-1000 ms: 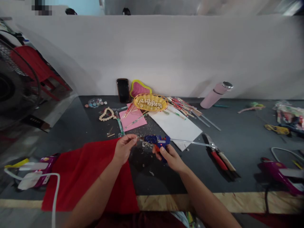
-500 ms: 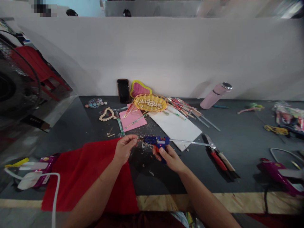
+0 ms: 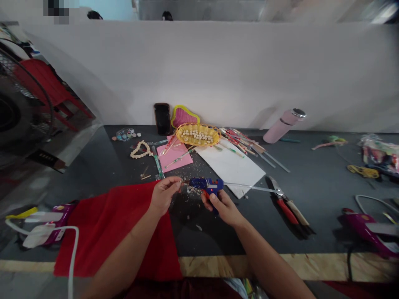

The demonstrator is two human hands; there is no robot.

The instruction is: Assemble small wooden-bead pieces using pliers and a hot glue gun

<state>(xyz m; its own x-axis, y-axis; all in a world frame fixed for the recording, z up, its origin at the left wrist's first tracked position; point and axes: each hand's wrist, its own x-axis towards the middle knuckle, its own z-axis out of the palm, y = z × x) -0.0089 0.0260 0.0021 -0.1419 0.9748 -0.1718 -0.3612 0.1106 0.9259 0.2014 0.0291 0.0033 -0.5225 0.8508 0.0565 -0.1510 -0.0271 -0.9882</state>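
My right hand point(image 3: 222, 204) is wrapped round the handle of a blue glue gun point(image 3: 202, 183), fingers at its orange trigger. A small red light glows on the gun, and a long clear glue stick point(image 3: 249, 187) sticks out of its back. The nozzle points left, right at the fingertips of my left hand point(image 3: 165, 194). Those fingers are pinched together on something too small to make out. Below my left hand and forearm lies a red cloth point(image 3: 115, 220). Crumbs and shavings are scattered on the dark table under the gun.
A yellow basket point(image 3: 215, 143) of small pale beads stands behind the gun, near a white sheet point(image 3: 230, 166) and pink paper point(image 3: 183, 161). Pruning shears point(image 3: 286, 205) lie at right, with a pink bottle point(image 3: 282, 126) beyond. A white cable point(image 3: 73, 253) crosses the cloth's left side.
Hardly anything differs. Both hands keep their places, with the nozzle still at my left fingertips; the whole view has shifted very slightly.
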